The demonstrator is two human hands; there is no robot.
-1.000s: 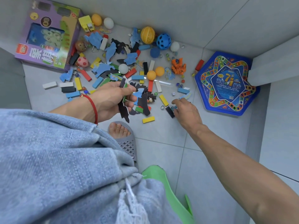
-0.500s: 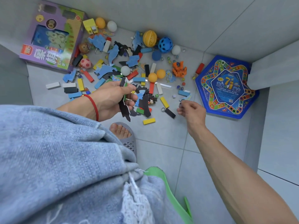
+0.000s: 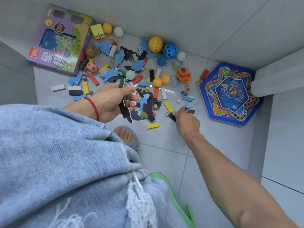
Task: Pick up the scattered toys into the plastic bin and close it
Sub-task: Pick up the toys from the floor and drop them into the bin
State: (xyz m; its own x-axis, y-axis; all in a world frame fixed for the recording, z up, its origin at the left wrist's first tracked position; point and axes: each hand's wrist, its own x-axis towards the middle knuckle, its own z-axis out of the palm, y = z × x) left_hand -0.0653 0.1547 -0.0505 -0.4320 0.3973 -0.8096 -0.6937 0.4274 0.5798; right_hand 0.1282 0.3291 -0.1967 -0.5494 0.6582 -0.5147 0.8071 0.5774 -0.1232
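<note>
1. Knee and blue blanket (image 3: 57, 162) filled the near edge, with your slippered foot (image 3: 126, 139) poking out and a green plastic rim (image 3: 174, 199) beside it; whether that was the bin, I couldn't tell.
2. Your left hand (image 3: 111, 102) sat mid-floor, fingers curled round a stack of dark flat puzzle pieces (image 3: 125, 106) hanging down from the grip.
3. Your right hand (image 3: 186, 122) reached out low, fingers bent down onto the floor; the fingertips were touching a small black block (image 3: 171, 116) and lay just short of a dark puzzle scrap (image 3: 190, 111). Whether anything was actually pinched, I couldn't tell.
4. Here's what mattered: that scrap and the pale blue piece (image 3: 190, 104) lay just beyond your right fingertips, towards the blue hexagonal game box (image 3: 230, 94), so the right hand was plainly the nearer one. The black block's long axis ran diagonally, away and to the left.
5. Further out, the scattered toys (image 3: 144, 71) spread wide: coloured blocks, blue animal shapes, balls, marbles, an orange figure (image 3: 183, 76).
6. At the back wall, a purple toy box (image 3: 60, 41) lay flat.
</note>
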